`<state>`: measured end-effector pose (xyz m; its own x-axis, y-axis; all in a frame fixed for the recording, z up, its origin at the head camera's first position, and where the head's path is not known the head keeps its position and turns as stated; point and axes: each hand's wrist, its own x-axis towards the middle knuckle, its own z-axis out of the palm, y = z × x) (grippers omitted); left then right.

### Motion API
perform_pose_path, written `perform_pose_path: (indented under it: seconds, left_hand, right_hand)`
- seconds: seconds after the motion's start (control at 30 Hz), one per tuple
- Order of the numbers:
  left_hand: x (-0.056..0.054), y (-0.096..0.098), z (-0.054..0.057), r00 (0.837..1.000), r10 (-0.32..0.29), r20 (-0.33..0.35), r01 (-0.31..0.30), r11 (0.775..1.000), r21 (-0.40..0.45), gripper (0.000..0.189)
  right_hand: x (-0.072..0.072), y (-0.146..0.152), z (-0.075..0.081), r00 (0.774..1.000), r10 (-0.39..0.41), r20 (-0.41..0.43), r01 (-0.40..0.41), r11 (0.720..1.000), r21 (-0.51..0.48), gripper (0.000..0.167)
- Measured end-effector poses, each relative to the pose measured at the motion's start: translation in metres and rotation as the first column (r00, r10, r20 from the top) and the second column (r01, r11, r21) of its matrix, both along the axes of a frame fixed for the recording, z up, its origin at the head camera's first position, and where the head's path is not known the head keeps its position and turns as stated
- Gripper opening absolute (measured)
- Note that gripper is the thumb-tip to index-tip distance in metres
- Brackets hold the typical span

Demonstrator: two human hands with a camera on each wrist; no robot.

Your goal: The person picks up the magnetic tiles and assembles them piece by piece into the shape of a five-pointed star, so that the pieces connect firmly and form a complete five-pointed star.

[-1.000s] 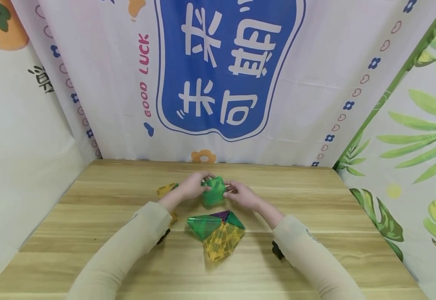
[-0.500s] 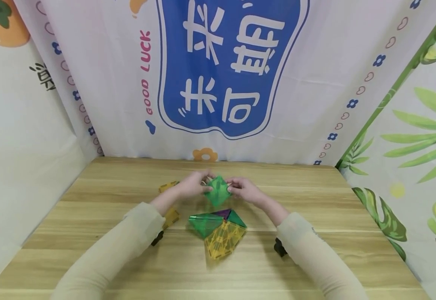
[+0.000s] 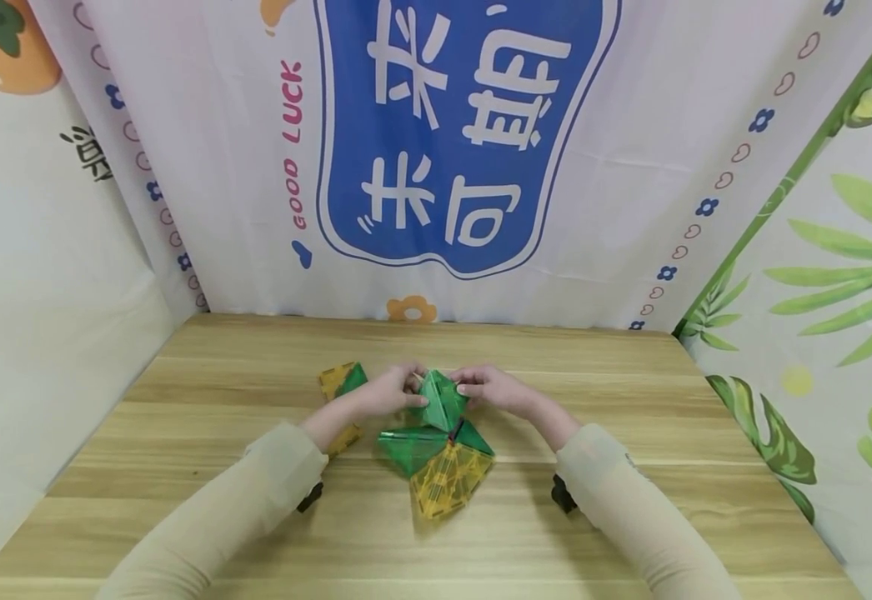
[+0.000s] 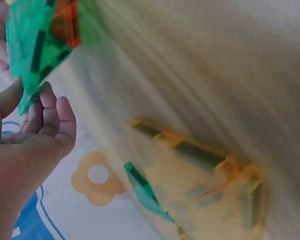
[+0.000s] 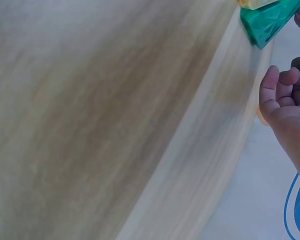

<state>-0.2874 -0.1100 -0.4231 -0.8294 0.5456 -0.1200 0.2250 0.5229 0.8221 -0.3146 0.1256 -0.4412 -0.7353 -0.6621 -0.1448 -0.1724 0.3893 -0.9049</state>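
Between both hands is a see-through green magnetic tile piece, folded along a ridge. My left hand pinches its left corner between thumb and fingers, as the left wrist view shows at the hand. From the other side my right hand pinches the right corner. Directly in front, a flower-like assembly of tiles lies on the table, with a green part and a yellow part. The green piece's lower tip meets or overlaps the back of this assembly; whether they touch cannot be told.
Left of the assembly, beside the left forearm, lie a yellow and green tile piece and a yellow piece, partly covered by the arm. The wooden table ends at a printed cloth backdrop.
Both hands have brought the green piece nearer to the assembly, toward the person. The piece has turned, so its ridge and two faces now show. The assembly has stayed in place.
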Motion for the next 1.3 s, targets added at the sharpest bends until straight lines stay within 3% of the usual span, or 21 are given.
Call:
perform_pose_path:
  seconds: [0.27,0.47,0.7,0.8,0.93,1.13,1.3]
  left_hand:
    - [0.001,0.002,-0.009,0.999,0.009,0.048,-0.008,1.0,-0.023,0.037]
    - [0.002,0.001,-0.009,0.998,0.017,0.053,-0.013,0.997,-0.077,0.045]
    - [0.006,-0.005,-0.009,0.998,0.047,0.043,-0.042,0.993,-0.11,0.05]
    - [0.008,-0.014,-0.003,0.999,0.052,0.002,-0.051,0.991,-0.122,0.05]
    - [0.008,-0.031,0.008,0.994,0.015,-0.107,-0.031,0.988,-0.151,0.045]
    - [0.014,-0.064,0.017,0.977,-0.049,-0.21,0.002,0.976,-0.219,0.044]
    - [0.022,-0.09,0.015,0.937,-0.116,-0.329,-0.008,0.936,-0.352,0.049]
  right_hand:
    - [-0.002,-0.005,-0.004,0.999,0.029,0.043,-0.03,0.999,0.02,0.032]
    - [-0.001,-0.013,-0.006,1.0,0.026,-0.018,-0.023,0.993,0.116,0.025]
    - [0.001,-0.014,-0.011,0.999,0.017,-0.04,-0.012,0.992,0.128,0.024]
    - [0.004,-0.013,-0.008,0.996,-0.001,-0.095,0.015,0.989,0.148,0.029]
    - [0.01,-0.009,0.0,0.981,-0.004,-0.194,0.038,0.984,0.174,0.034]
    - [0.031,-0.005,0.014,0.93,0.054,-0.363,0.035,0.972,0.234,0.04]
    - [0.06,-0.008,0.02,0.88,0.074,-0.469,0.075,0.954,0.292,0.048]
